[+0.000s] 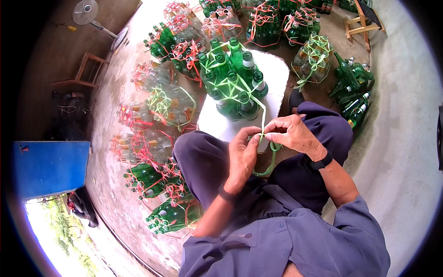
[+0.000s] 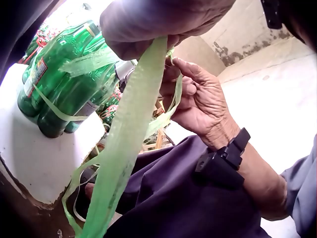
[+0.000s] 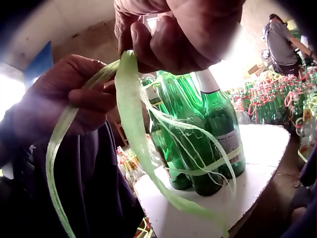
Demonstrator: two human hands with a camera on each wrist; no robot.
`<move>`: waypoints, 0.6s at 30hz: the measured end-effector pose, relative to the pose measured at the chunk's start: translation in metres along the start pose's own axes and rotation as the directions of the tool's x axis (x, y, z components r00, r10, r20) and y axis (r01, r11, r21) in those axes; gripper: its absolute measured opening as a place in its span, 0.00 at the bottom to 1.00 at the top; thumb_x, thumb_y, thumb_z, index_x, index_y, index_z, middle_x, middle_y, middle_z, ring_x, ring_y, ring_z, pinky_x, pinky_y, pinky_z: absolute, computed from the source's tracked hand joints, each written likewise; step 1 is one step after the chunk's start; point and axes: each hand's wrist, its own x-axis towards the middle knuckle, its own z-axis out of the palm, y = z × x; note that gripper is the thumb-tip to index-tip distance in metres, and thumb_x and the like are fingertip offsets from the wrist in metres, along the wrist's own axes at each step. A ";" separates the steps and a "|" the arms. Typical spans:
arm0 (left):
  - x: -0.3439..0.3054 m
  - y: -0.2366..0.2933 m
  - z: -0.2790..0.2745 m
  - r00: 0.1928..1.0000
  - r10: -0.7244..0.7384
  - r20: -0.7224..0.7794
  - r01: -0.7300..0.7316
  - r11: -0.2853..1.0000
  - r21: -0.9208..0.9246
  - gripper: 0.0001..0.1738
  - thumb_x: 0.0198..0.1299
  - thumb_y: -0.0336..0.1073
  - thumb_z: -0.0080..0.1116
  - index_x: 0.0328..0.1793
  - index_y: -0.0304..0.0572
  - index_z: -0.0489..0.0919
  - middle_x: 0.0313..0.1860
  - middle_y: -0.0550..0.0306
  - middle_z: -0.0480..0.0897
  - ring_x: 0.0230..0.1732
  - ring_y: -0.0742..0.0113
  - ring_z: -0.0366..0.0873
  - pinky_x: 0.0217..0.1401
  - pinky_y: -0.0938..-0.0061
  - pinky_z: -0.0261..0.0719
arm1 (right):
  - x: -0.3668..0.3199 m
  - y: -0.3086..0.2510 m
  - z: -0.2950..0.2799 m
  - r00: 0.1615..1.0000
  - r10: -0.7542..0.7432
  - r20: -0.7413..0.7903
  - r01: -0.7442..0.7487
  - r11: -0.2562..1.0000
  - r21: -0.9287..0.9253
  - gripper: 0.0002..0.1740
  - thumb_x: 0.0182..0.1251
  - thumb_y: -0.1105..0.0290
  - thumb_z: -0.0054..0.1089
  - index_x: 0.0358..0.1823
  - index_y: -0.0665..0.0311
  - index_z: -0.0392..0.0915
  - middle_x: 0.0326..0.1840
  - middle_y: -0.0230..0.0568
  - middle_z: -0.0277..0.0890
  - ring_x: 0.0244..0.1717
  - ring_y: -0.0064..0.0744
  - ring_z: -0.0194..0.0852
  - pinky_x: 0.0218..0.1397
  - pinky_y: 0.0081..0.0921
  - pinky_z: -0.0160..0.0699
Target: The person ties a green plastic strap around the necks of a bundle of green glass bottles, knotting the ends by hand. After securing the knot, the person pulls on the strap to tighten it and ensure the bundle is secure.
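Note:
A bundle of green glass bottles (image 1: 228, 108) stands upright on a white board (image 1: 274, 74) before the person's knees. Pale green plastic strapping criss-crosses between the necks, and a band of it circles the bodies in the right wrist view. From the bundle one taut strand (image 1: 263, 115) runs to both hands, which meet close together. My left hand (image 1: 243, 154) pinches the strap between thumb and fingers. Just beside it, my right hand (image 1: 295, 134) pinches the same strap at a small knot or crossing. Loose flat lengths of strap (image 2: 129, 124) hang below the fingers.
Bundles of clear bottles (image 1: 170, 99) and green bottles tied with red or green strap crowd the left and far floor. Loose green bottles (image 1: 346, 76) lie at right by the wall. A blue panel (image 1: 53, 166) is at left. Another person (image 3: 282, 44) stands far back.

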 end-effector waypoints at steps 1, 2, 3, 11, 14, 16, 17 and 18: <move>0.000 -0.001 0.000 1.000 0.000 0.000 0.000 1.000 0.000 0.08 0.71 0.26 0.56 0.52 0.32 0.80 0.45 0.59 0.83 0.45 0.77 0.76 0.50 0.81 0.74 | 0.000 0.000 0.000 1.000 0.005 0.004 -0.005 1.000 -0.021 0.07 0.66 0.77 0.68 0.44 0.71 0.85 0.34 0.30 0.83 0.35 0.13 0.76 0.39 0.15 0.76; 0.000 -0.002 -0.001 1.000 0.017 0.003 -0.017 1.000 0.008 0.09 0.70 0.26 0.56 0.54 0.33 0.79 0.48 0.58 0.82 0.44 0.78 0.76 0.48 0.81 0.74 | 0.000 -0.001 0.000 1.000 0.005 0.004 -0.004 1.000 -0.021 0.07 0.66 0.77 0.68 0.44 0.71 0.85 0.34 0.30 0.83 0.35 0.13 0.76 0.39 0.15 0.76; 0.000 -0.004 -0.002 0.999 0.032 0.006 -0.033 0.999 0.016 0.11 0.69 0.26 0.57 0.56 0.33 0.79 0.51 0.57 0.82 0.42 0.78 0.76 0.45 0.82 0.74 | 0.000 -0.002 0.000 1.000 0.016 -0.006 -0.016 0.999 -0.029 0.07 0.66 0.77 0.67 0.43 0.71 0.85 0.34 0.31 0.84 0.35 0.13 0.77 0.39 0.14 0.77; -0.004 0.000 0.005 0.903 0.410 -0.129 -0.351 0.877 0.329 0.14 0.61 0.25 0.63 0.53 0.37 0.76 0.57 0.55 0.77 0.36 0.79 0.76 0.38 0.83 0.74 | 0.002 -0.001 0.000 0.996 0.035 -0.082 -0.039 0.998 -0.048 0.06 0.67 0.76 0.67 0.42 0.72 0.84 0.33 0.31 0.84 0.34 0.14 0.78 0.39 0.15 0.79; -0.005 -0.005 -0.001 0.843 0.530 -0.089 -0.427 0.761 0.489 0.12 0.59 0.24 0.66 0.49 0.39 0.78 0.58 0.55 0.74 0.36 0.78 0.75 0.37 0.83 0.73 | 0.003 0.001 0.003 0.994 0.041 -0.097 -0.041 0.999 -0.007 0.06 0.64 0.75 0.68 0.39 0.72 0.84 0.31 0.33 0.84 0.34 0.15 0.77 0.39 0.18 0.78; -0.006 -0.002 0.000 0.836 0.548 -0.044 -0.442 0.717 0.540 0.11 0.58 0.24 0.66 0.47 0.40 0.79 0.56 0.57 0.74 0.37 0.77 0.74 0.36 0.83 0.72 | 0.003 0.001 0.004 0.994 0.048 -0.098 -0.048 0.999 0.001 0.06 0.64 0.75 0.68 0.39 0.72 0.85 0.31 0.33 0.85 0.34 0.15 0.77 0.39 0.18 0.79; -0.007 0.000 0.004 0.846 0.525 -0.092 -0.403 0.743 0.534 0.10 0.58 0.24 0.66 0.45 0.41 0.80 0.55 0.57 0.75 0.35 0.77 0.73 0.35 0.83 0.71 | 0.004 0.001 0.003 0.994 0.047 -0.098 -0.047 0.999 0.001 0.06 0.64 0.75 0.68 0.39 0.72 0.85 0.31 0.33 0.85 0.34 0.15 0.77 0.39 0.18 0.79; -0.007 0.003 0.008 0.855 0.500 -0.140 -0.364 0.769 0.525 0.09 0.58 0.24 0.67 0.44 0.41 0.82 0.54 0.58 0.75 0.34 0.77 0.72 0.34 0.83 0.71 | 0.004 0.001 0.003 0.996 0.030 -0.088 -0.033 0.999 -0.037 0.07 0.66 0.76 0.67 0.41 0.73 0.84 0.32 0.33 0.84 0.34 0.15 0.79 0.39 0.16 0.79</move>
